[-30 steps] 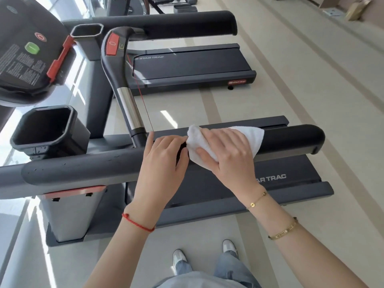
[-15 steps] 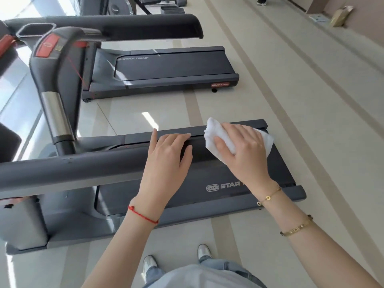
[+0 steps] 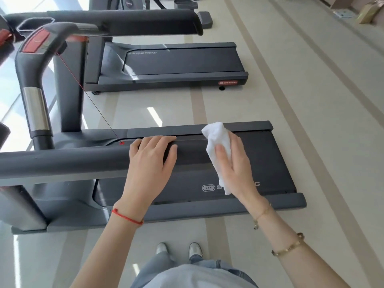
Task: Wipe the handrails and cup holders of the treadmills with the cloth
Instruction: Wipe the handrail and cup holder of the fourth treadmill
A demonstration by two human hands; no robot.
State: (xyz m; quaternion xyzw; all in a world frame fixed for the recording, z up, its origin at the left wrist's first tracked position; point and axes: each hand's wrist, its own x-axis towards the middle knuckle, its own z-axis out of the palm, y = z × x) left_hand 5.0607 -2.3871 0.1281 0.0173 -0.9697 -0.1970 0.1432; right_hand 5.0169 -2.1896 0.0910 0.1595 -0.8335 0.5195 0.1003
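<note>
A dark grey handrail (image 3: 62,163) of the near treadmill runs across from the left. My left hand (image 3: 152,157) lies flat over it, fingers curled across the top. Just to the right, my right hand (image 3: 234,165) grips a bunched white cloth (image 3: 216,134), thumb pressed on it and one end hanging down. The cloth sits about where the rail ends; that end blends into the dark belt (image 3: 274,163) below. A cup holder (image 3: 34,26) and a second handrail (image 3: 124,19) belong to the far treadmill.
A curved grip with a red stop button (image 3: 37,41) rises at the left, and a red safety cord (image 3: 89,96) runs down from it to a clip by my left hand. Beige floor (image 3: 311,121) stretches right. My shoes (image 3: 178,249) stand beside the treadmill deck.
My right hand slid the cloth rightward along the rail and turned, so the thumb now presses on the cloth. My left hand followed along the rail. The view swung right, dropping the near cup holder.
</note>
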